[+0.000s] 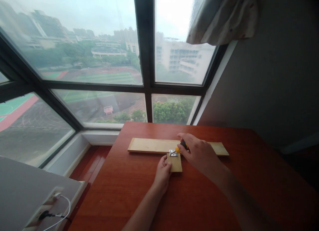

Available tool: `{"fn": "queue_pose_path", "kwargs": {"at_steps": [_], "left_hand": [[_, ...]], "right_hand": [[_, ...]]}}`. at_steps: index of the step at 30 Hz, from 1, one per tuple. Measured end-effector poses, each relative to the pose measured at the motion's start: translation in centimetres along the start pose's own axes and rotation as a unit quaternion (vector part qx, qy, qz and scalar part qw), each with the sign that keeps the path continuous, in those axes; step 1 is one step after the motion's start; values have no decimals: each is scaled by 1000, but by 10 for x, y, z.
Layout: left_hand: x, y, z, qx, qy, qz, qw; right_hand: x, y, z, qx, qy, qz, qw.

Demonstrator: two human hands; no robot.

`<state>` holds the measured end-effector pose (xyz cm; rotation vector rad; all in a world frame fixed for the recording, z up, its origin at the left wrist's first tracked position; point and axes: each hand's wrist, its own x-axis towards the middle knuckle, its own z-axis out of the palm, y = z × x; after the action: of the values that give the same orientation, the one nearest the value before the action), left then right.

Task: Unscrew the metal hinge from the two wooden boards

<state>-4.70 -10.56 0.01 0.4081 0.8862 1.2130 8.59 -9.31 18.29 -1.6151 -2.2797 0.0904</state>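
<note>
A long pale wooden board [147, 145] lies crosswise on the table. Against its near edge sits a short wooden piece [176, 164], and a silver metal hinge [173, 152] spans the joint between the two. My left hand [163, 171] is closed on the left side of the short piece, thumb on top. In my right hand [199, 151] is a screwdriver [183, 145] with a yellow and black handle, held at a slant. Its tip points down at the hinge; whether it sits in a screw is too small to tell.
The reddish-brown table [124, 197] reaches up to the windows. A curtain [224, 18] hangs at the upper right beside a dark wall. At the lower left, plugs with cables [65, 204] are in wall sockets [40, 214].
</note>
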Motion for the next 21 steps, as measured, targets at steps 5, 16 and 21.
{"fn": "queue_pose_path", "kwargs": {"at_steps": [5,16,21], "left_hand": [[0,0,0,-1,7,-3,1000],[0,0,0,3,-1,2,1000],[-1,1,1,5,2,0,1000]], "right_hand": [[-1,-3,-3,21,21,-29,999],[6,-2,2,-16,15,14,1000],[6,-5,-3,10,26,-24,999]]}}
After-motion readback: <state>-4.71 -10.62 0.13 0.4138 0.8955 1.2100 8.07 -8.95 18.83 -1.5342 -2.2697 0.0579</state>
